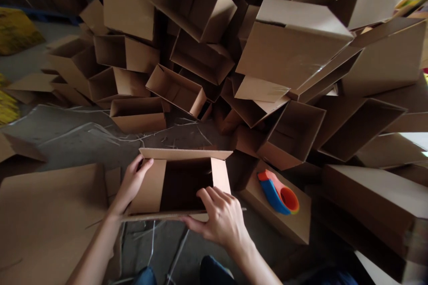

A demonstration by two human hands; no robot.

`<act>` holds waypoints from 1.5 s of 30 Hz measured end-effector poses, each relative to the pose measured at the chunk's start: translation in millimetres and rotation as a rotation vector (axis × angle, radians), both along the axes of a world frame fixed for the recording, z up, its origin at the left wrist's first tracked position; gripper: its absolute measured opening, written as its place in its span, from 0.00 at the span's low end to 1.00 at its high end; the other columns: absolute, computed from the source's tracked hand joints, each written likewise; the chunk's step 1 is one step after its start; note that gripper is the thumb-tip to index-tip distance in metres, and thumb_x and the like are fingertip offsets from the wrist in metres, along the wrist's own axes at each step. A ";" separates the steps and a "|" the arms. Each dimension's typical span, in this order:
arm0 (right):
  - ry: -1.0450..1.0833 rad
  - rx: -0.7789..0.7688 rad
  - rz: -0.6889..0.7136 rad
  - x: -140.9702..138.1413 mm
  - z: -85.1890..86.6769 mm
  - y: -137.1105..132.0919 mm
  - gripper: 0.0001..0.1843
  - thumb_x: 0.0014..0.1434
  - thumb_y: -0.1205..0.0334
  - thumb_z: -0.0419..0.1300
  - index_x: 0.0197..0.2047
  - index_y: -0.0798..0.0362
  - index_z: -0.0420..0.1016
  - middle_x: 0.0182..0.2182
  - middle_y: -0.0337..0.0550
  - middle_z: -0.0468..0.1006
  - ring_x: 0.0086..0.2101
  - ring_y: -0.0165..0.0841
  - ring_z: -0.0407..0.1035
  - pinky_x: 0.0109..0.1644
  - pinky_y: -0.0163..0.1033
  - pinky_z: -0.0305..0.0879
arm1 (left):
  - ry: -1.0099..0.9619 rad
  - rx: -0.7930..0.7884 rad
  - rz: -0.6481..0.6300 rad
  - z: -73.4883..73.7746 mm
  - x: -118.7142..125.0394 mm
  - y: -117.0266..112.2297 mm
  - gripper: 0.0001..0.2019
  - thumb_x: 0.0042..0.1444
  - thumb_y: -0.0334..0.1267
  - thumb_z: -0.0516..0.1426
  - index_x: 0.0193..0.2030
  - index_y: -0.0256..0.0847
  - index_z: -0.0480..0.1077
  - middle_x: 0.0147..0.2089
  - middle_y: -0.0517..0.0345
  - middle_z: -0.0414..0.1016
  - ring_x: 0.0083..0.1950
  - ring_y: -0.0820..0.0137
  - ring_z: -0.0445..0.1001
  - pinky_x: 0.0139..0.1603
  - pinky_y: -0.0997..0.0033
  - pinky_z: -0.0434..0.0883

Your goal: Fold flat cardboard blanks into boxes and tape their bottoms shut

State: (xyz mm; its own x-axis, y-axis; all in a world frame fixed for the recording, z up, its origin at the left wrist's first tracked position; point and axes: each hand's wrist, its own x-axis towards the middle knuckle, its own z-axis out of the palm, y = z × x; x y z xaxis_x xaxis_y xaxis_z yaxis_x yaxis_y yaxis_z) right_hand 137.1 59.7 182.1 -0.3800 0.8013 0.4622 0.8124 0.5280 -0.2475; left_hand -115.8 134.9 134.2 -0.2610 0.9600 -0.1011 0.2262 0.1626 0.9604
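Left hand holds the box, at six o'clock; right hand pinches its near edge; short flaps lie folded in, long ones stand unclosed; tape dispenser at four.

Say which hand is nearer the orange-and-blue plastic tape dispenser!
Right. The right hand is left of the dispenser, across a gap; the left hand is farther left, on the rectangular brown cardboard box.
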 end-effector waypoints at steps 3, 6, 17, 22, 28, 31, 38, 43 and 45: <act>0.087 0.007 -0.137 0.1 -0.1 -1.1 0.41 0.61 0.23 0.40 0.33 0.53 0.73 0.23 0.42 0.74 0.26 0.33 0.71 0.29 0.36 0.58 | -0.019 -0.005 -0.010 -1.4 -0.1 0.4 0.16 0.47 0.55 0.62 0.29 0.45 0.67 0.25 0.63 0.69 0.37 0.61 0.72 0.39 0.69 0.67; 0.066 -0.041 -0.319 -1.3 2.4 -0.5 0.43 0.58 0.20 0.42 0.35 0.54 0.73 0.27 0.46 0.77 0.29 0.38 0.75 0.29 0.37 0.61 | -0.009 0.011 -0.008 -3.1 -0.5 0.8 0.17 0.48 0.54 0.61 0.34 0.43 0.71 0.30 0.61 0.74 0.40 0.60 0.73 0.42 0.67 0.67; -0.287 -0.472 0.077 7.9 15.6 1.2 0.40 0.47 0.20 0.59 0.38 0.52 0.76 0.30 0.43 0.82 0.28 0.40 0.78 0.28 0.38 0.57 | -0.021 0.007 -0.011 -6.3 -2.8 0.1 0.17 0.47 0.52 0.62 0.23 0.46 0.59 0.23 0.65 0.66 0.39 0.62 0.72 0.39 0.70 0.67; -0.319 -0.476 0.092 9.1 16.4 4.1 0.27 0.62 0.33 0.58 0.33 0.51 0.74 0.28 0.38 0.82 0.28 0.35 0.77 0.29 0.38 0.50 | -0.018 -0.015 -0.014 -4.6 -2.2 -2.2 0.15 0.48 0.53 0.61 0.26 0.45 0.63 0.27 0.64 0.71 0.36 0.65 0.70 0.37 0.70 0.66; -0.212 -0.307 0.164 11.3 12.3 4.1 0.25 0.69 0.42 0.54 0.27 0.51 0.71 0.23 0.36 0.77 0.27 0.30 0.72 0.30 0.38 0.50 | -0.030 -0.011 -0.015 -1.6 -2.0 -2.8 0.17 0.47 0.54 0.62 0.25 0.45 0.64 0.24 0.64 0.69 0.33 0.65 0.70 0.34 0.71 0.65; -0.126 -0.254 0.129 9.7 13.1 1.8 0.25 0.67 0.41 0.56 0.26 0.50 0.70 0.23 0.37 0.74 0.31 0.33 0.71 0.29 0.38 0.50 | -0.019 -0.004 -0.013 -1.7 -2.2 -2.1 0.16 0.47 0.54 0.63 0.26 0.44 0.67 0.26 0.64 0.71 0.33 0.66 0.70 0.34 0.70 0.66; 0.016 -0.276 -0.050 7.0 14.2 1.1 0.40 0.57 0.20 0.44 0.32 0.52 0.71 0.30 0.43 0.74 0.31 0.35 0.71 0.29 0.37 0.58 | -0.008 -0.002 -0.004 -3.2 -2.1 -2.8 0.16 0.46 0.55 0.63 0.28 0.45 0.68 0.22 0.64 0.68 0.35 0.62 0.72 0.34 0.70 0.66; -0.034 -0.321 -0.199 4.7 11.2 1.7 0.49 0.51 0.15 0.40 0.35 0.54 0.74 0.31 0.48 0.79 0.29 0.39 0.75 0.29 0.38 0.59 | -0.036 0.001 -0.018 -3.6 -2.4 -3.8 0.16 0.46 0.54 0.63 0.30 0.44 0.70 0.27 0.63 0.73 0.35 0.64 0.72 0.36 0.70 0.66; -0.095 -0.405 -0.160 3.9 13.4 0.5 0.50 0.47 0.13 0.42 0.34 0.54 0.75 0.27 0.47 0.80 0.27 0.40 0.76 0.28 0.38 0.57 | -0.031 0.011 -0.016 -4.0 -2.4 -4.5 0.16 0.47 0.54 0.62 0.29 0.44 0.69 0.27 0.63 0.72 0.36 0.64 0.72 0.37 0.70 0.66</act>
State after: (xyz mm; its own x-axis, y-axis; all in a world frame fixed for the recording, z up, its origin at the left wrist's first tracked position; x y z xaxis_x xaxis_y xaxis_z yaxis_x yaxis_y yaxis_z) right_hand 141.0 60.2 195.6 -0.2618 0.9627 0.0684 0.9051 0.2695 -0.3288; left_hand -118.3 130.4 130.2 -0.2429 0.9651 -0.0982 0.1987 0.1486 0.9687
